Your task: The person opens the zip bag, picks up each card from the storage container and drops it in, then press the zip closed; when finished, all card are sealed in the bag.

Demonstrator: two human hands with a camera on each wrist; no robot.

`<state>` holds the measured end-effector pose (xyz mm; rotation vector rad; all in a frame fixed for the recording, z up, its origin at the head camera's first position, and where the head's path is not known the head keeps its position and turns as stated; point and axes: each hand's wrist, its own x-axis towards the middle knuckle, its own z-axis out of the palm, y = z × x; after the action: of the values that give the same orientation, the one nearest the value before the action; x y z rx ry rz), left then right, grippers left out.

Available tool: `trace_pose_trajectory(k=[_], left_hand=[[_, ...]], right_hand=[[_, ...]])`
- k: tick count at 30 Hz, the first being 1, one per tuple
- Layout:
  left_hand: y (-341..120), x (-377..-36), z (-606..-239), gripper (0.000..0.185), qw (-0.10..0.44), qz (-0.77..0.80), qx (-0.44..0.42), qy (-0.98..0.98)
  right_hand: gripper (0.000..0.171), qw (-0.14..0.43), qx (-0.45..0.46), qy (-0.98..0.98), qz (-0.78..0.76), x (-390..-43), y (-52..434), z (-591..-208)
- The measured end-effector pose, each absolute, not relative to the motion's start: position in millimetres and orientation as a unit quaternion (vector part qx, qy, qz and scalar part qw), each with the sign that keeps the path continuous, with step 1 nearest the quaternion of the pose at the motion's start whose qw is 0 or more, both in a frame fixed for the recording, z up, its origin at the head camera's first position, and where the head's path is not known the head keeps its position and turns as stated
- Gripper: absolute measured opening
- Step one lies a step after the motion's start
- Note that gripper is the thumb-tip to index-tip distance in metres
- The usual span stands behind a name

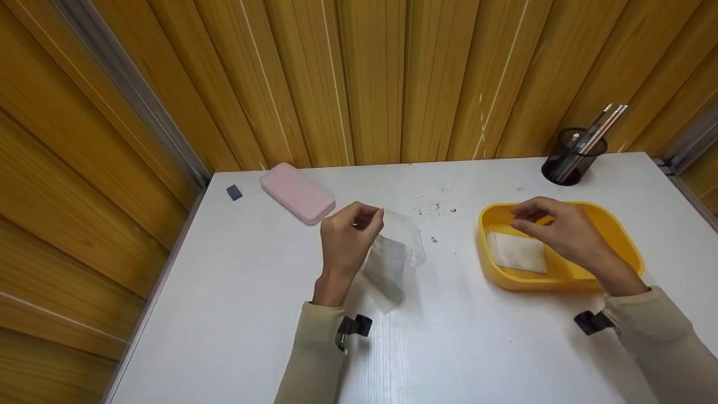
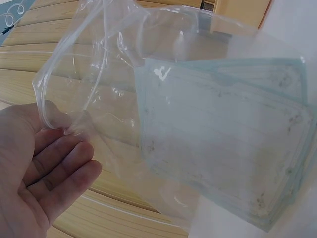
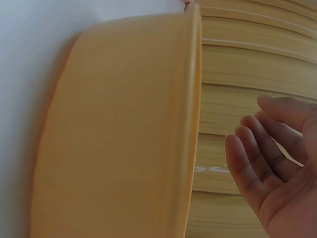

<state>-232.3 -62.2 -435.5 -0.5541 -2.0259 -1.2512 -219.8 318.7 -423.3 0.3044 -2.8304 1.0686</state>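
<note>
My left hand [image 1: 349, 233] pinches the top edge of a clear zip bag [image 1: 408, 233] between thumb and forefinger, above the middle of the table. Inside the bag sit several flat cards [image 2: 223, 134] with pale teal borders, seen through the plastic in the left wrist view. My right hand [image 1: 561, 230] hovers over the yellow tray [image 1: 493, 278], fingers loosely bent with nothing between them. Below it in the tray lies a white flat packet or stack of cards [image 1: 516, 252]. In the right wrist view the hand is beside the tray's rim and apart from it.
A pink case [image 1: 297, 193] and a small dark block [image 1: 234, 192] lie at the back left. At the back right stands a black mesh pen cup [image 1: 572, 160] with pencils. Small dark bits [image 1: 435, 207] are scattered behind the bag. A wood-look panelled wall [image 1: 370, 84] borders the white table.
</note>
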Motion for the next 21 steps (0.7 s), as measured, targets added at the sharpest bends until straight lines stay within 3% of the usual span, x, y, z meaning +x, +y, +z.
trace_pose_trajectory(k=[6,16,21], left_hand=[[-62,-232,-436,0.006,0.340,-0.480,-0.214,-0.780],[-63,-232,-436,0.006,0.342,-0.482,-0.214,-0.778],[-62,-232,-437,0.006,0.343,-0.482,-0.214,-0.777]], right_hand=[[0.032,0.031,0.106,-0.938,0.327,-225,337,-441],[0.052,-0.082,0.065,-0.946,0.307,-236,362,-458],[0.056,-0.101,0.055,-0.945,0.306,-237,367,-464]])
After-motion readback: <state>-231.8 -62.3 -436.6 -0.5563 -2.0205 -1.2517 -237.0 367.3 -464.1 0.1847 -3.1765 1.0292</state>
